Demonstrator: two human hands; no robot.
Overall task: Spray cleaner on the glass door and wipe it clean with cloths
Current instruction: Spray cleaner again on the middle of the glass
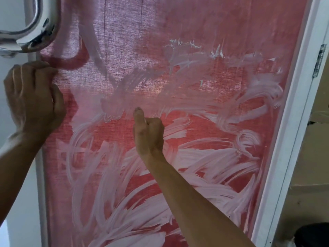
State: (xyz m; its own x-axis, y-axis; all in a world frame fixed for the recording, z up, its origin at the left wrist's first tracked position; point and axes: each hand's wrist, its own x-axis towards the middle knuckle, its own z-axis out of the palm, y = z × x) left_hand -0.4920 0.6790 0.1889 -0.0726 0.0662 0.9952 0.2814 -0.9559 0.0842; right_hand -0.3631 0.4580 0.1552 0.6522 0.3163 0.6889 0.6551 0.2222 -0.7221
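Glass door point(187, 77): seen filling most of the view, with a red woven cloth showing through behind it; it is smeared with white streaks of cleaner point(195, 157), thickest below and to the right of the right hand.
Door frame point(292, 122): white, seen well to the right of the right hand, with a metal hinge point(319, 61) fixed on it higher up.
Handle point(35, 20): chrome, curved, set just above the left hand.
Left hand point(33, 102): curled into a fist at the glass's left edge; whether anything is held inside cannot be told.
Right hand point(148, 132): fist closed, thumb raised, placed against the middle of the glass; no cloth can be made out in it.
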